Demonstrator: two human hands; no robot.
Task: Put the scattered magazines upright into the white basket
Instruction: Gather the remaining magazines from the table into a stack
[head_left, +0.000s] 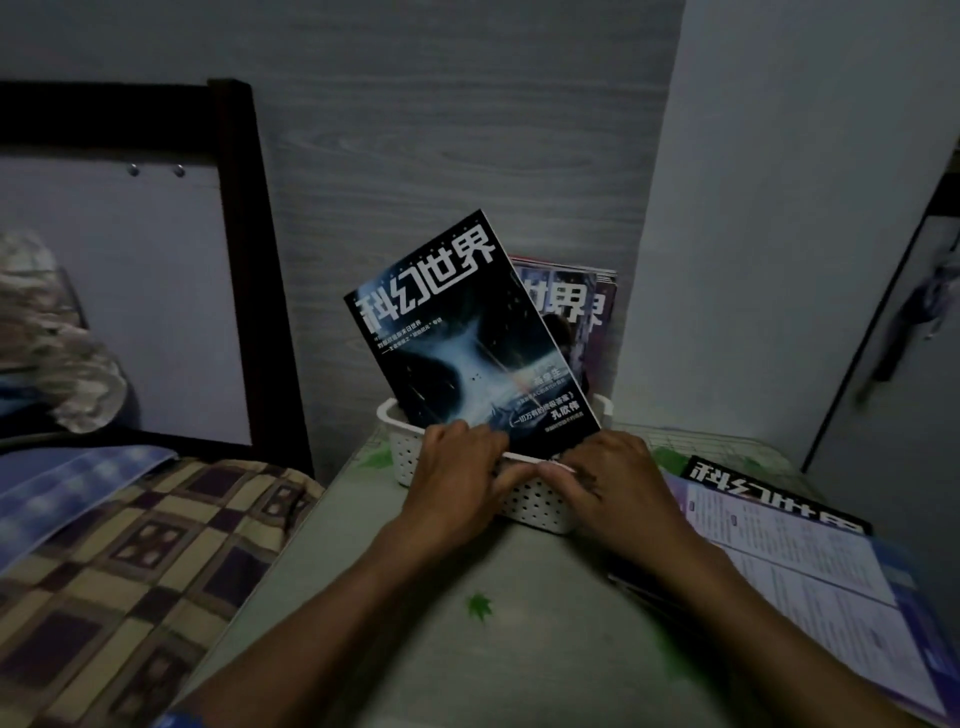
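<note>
A white perforated basket (530, 506) stands on the small table against the wall. A black magazine (467, 338) with a blue vortex cover stands in it, tilted to the left. Behind it more magazines (587, 312) stand upright in the basket. My left hand (457, 467) rests on the basket's front rim, fingers touching the black magazine's lower edge. My right hand (618, 478) lies on the rim beside it, fingers curled at the magazine's bottom right corner. Loose magazines (789, 551) lie flat on the table at the right.
The table (519, 639) has a pale cloth with green leaf prints. A bed with a checked blanket (130, 571) and dark headboard (244, 260) adjoins it at left. A grey wall stands behind, a cabinet door (893, 364) at right.
</note>
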